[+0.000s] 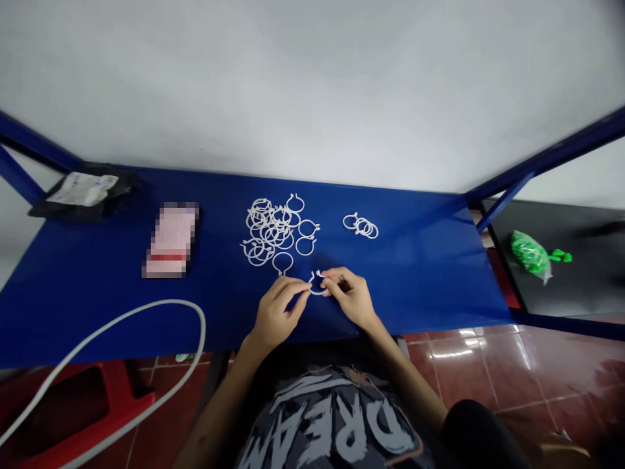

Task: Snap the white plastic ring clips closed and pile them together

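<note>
You hold one white plastic ring [317, 284] between both hands, just above the near middle of the blue desk [430, 273]. Your left hand [277, 311] pinches the ring's left side in a narrow grip of thumb and forefinger; your right hand [349, 294] pinches its right side the same way, the other fingers curled under. The ring's open ends point away from you, toward the far side.

Just beyond your hands lies a single ring [282, 262], apart from the one you hold. Farther on, a loose pile of rings [273, 228] spreads across the middle of the desk, many of them overlapping. To the right of that pile, well apart from it, sits a small cluster of rings [361, 226] lying close together.

On the left of the desk rests a blurred pink-and-white packet [170, 240], and in the far left corner a dark bag with a white label [85, 190]. A white cable [146, 312] loops over the near left edge. To the right, on a separate black surface, lies a green plastic bag [531, 254].
</note>
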`<state>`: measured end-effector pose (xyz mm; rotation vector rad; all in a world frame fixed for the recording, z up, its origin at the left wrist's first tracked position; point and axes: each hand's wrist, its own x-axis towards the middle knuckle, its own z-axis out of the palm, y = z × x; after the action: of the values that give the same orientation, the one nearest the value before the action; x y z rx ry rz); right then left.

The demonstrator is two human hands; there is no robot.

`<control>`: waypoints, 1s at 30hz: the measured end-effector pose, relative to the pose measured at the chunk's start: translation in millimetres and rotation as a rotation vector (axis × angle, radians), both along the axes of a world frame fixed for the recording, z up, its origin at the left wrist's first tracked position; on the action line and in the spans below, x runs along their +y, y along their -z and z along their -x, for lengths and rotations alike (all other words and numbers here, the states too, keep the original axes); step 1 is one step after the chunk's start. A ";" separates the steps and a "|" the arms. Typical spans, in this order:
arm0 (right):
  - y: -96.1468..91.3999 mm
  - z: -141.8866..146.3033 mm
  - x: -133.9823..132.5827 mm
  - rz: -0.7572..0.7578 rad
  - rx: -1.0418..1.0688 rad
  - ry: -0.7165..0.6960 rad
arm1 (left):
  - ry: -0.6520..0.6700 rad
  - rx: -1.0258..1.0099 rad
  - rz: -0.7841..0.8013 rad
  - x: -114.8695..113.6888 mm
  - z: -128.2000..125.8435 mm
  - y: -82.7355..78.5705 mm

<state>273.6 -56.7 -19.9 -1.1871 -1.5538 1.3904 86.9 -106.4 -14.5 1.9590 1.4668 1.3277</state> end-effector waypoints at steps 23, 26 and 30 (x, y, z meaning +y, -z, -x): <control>-19.4 -11.7 34.8 -0.234 -0.113 -0.379 | 0.064 0.090 0.136 26.5 8.5 -5.8; -7.0 -14.1 38.0 -0.332 -0.049 -0.329 | 0.165 0.157 0.059 40.2 11.1 -6.5; 2.7 -13.8 41.5 -0.412 -0.030 -0.235 | 0.215 0.235 -0.044 61.1 3.6 -1.3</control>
<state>287.4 -15.1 -22.7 -0.7982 -1.9356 1.1185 83.3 -45.4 -13.2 2.2919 1.2882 1.0756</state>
